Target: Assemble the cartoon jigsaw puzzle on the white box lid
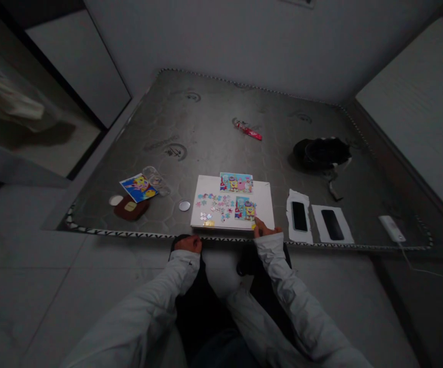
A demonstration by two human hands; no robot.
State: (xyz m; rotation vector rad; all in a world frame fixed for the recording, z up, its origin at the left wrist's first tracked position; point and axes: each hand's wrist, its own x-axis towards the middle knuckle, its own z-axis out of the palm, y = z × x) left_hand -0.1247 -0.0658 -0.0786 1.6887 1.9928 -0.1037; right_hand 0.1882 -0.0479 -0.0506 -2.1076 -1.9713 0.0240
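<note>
A white board [261, 207] lies at the near edge of a low grey table [213, 133]. On it sit two partly built cartoon puzzle sections [236, 182] and several loose puzzle pieces [215, 204]. My right hand [264, 228] rests on the board's near right corner, fingers pinched at a small piece beside the lower section [245, 208]. My left hand [188, 244] is curled into a fist below the table's front edge, on my knee. Both arms wear pale sleeves.
At the left lie a cartoon picture card [139, 187], a clear plastic bag [156, 180], a brown case [130, 209] and two small round lids [184, 206]. Two phones on white sheets [300, 216] lie right, with a black heap [321, 152], a red wrapper [250, 131] and a white charger [392, 228].
</note>
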